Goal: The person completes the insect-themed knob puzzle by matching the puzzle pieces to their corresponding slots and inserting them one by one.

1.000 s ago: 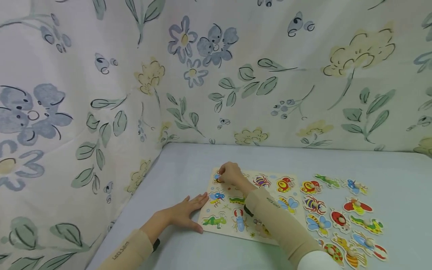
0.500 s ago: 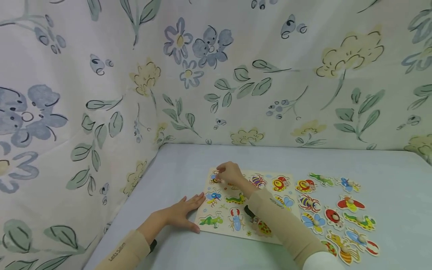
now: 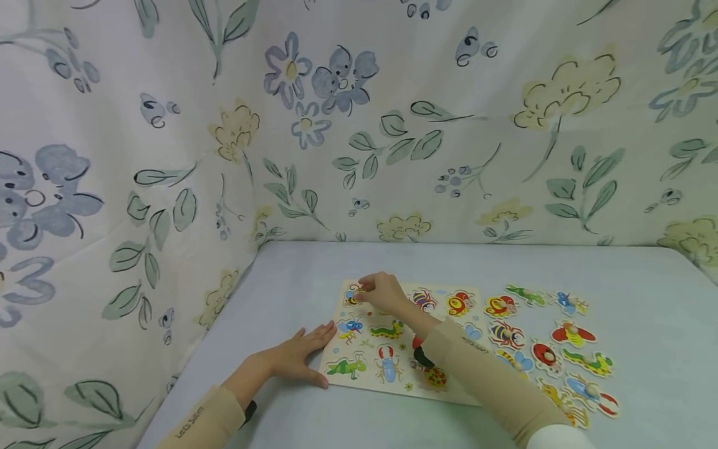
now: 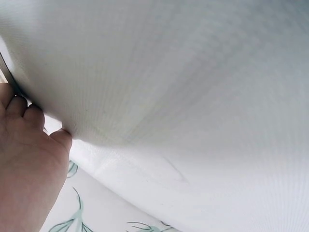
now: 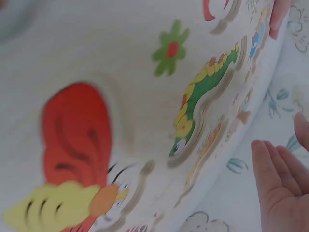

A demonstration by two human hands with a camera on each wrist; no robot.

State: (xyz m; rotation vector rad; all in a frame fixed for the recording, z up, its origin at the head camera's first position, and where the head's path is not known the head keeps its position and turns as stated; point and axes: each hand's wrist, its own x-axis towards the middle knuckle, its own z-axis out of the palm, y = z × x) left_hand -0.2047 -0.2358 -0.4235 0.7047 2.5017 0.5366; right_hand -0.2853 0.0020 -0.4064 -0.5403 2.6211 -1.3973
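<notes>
Right hand over the bee piece at the insect puzzle board's far-left corner, thumb and fingers parted, nothing visibly gripped! Left hand spread, empty, at the board's edge. Bee-fitting, I'd judge, seemingly seated; another piece, say the loose caterpillar, would need a knob pinch.

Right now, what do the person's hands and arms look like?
Left hand and right hand are ungloved. Left sleeve is beige with dark lettering; right sleeve matches, its lettering too small to read. A black item shows by the left wrist, another black item by the right. White fabric borders the right sleeve.
</notes>
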